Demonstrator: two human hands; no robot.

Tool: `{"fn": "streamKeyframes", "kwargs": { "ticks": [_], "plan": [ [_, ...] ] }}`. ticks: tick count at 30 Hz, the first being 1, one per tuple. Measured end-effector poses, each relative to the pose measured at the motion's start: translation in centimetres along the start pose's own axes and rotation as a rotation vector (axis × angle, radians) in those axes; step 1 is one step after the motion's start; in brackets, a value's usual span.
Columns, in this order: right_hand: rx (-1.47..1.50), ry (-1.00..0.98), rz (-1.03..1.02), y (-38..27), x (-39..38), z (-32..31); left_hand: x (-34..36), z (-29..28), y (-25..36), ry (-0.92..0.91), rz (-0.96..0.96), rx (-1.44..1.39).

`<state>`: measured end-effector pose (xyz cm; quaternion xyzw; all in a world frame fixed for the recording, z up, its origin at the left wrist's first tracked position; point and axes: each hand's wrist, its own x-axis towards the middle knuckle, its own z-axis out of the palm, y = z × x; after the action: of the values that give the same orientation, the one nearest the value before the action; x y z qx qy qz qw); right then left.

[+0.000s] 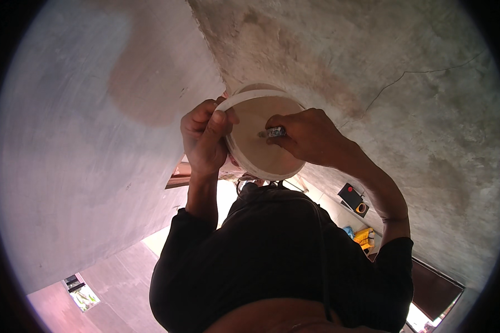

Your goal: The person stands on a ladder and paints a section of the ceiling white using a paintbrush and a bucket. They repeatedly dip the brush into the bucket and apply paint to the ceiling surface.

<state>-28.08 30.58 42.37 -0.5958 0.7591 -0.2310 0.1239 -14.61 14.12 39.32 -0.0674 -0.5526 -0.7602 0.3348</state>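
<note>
Sitting just above the middle of the view, the tub (254, 94) is held up with its mouth toward the wearer; whether the paleness inside is contents or bare wall is unclear. At its 9 o'clock, the left hand (206, 136) grips the rim, thumb over the edge. From 3 o'clock, the right hand (304, 133) reaches in, fingers closed around a small tool (274, 132) pointing toward 9; its kind is too small to tell.

Farther out at 10, a darker, round-edged patch (147, 77) marks the left wall (78, 177). At 2, a thin crack (404, 72) runs over the mottled right wall (444, 144). A yellow bag (363, 237) lies between 4 and 5.

Work at the tub seems under way, not finished. If the patch is a fresh coat, only part of that wall is done; the crack looks untreated. How much remains cannot be told.
</note>
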Motion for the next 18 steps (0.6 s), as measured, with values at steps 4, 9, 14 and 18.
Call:
{"fn": "streamKeyframes", "kwargs": {
  "ticks": [4, 9, 14, 18],
  "plan": [
    [-0.011, -0.018, 0.014, 0.3, -0.1, -0.1, -0.1, -0.2, -0.5, 0.013, 0.000, -0.035],
    [-0.041, 0.175, -0.061, 0.2, -1.5, -0.2, 0.0, 1.9, -0.5, 0.221, -0.030, 0.032],
    [-0.225, 0.457, -0.330, 2.0, -2.4, 0.8, -0.6, 2.2, -1.2, 0.223, -0.025, 0.073],
    [-0.225, 0.614, -0.355, 2.1, -4.1, 2.0, -1.7, 1.3, -2.7, 0.212, 0.025, 0.093]
  ]
}}
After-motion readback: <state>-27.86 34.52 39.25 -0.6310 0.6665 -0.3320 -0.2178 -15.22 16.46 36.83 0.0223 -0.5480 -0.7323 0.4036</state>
